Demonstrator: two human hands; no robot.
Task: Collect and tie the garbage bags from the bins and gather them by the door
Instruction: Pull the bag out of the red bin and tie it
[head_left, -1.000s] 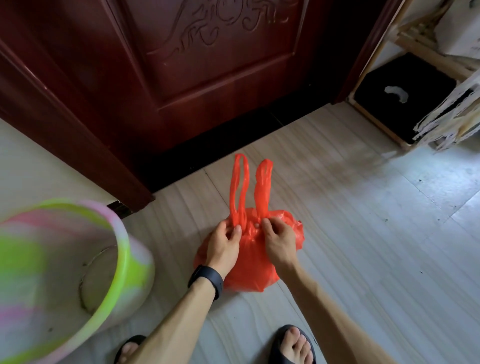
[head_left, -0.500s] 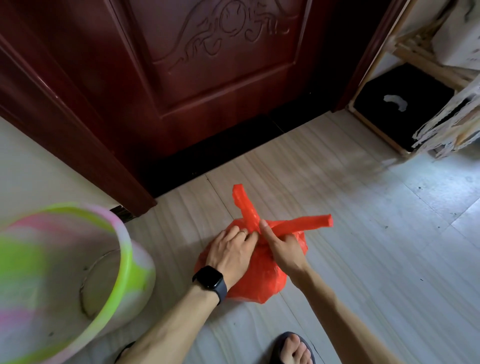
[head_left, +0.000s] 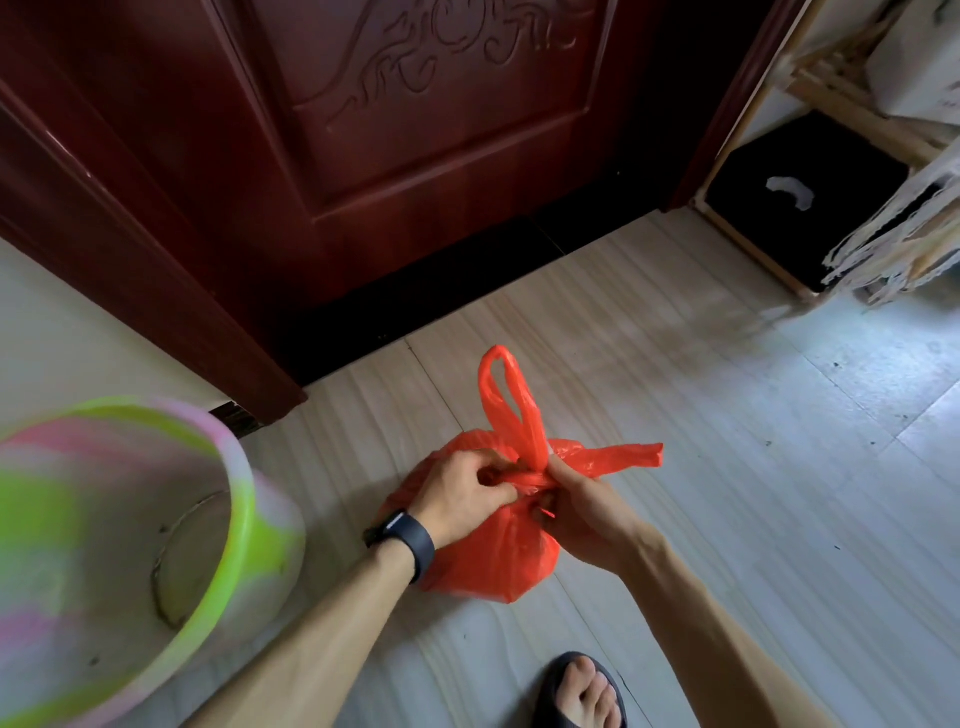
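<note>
- Since 0.5 s ago: handles now crossed + wrapped into a twist at bag mouth; one handle loop (head_left: 506, 400) stands up as an open loop where before it was a flat strip; other handle (head_left: 615, 460) still sticks out to the right. Both hands have closed in tighter on the crossing.
- Left hand (head_left: 460, 496): knuckles up, fingers curled in, pinching the twisted plastic at the knot from the left side; wrist bent slightly down. Black smartwatch (head_left: 408, 540) on that wrist.
- Right hand (head_left: 584, 512): thumb + fingers clamped on the twist from the right, palm turned inward, partly pressed into bag top; fingertips hidden in plastic.
- Both forearms come in from bottom edge, angled toward each other, meeting over the bag.
- Red garbage bag (head_left: 498, 556): sits on light wood-look floor (head_left: 701, 415), bulging below the hands, near the dark red door (head_left: 415, 130) w/ carved panel, just short of the black threshold.
- Pink/green bin (head_left: 244, 499) to the left of bag, tilted toward camera, inside looks bare.
- Foot in black sandal (head_left: 587, 691) at bottom edge.
- Wooden shelf w/ black box (head_left: 810, 197) at right of door.
</note>
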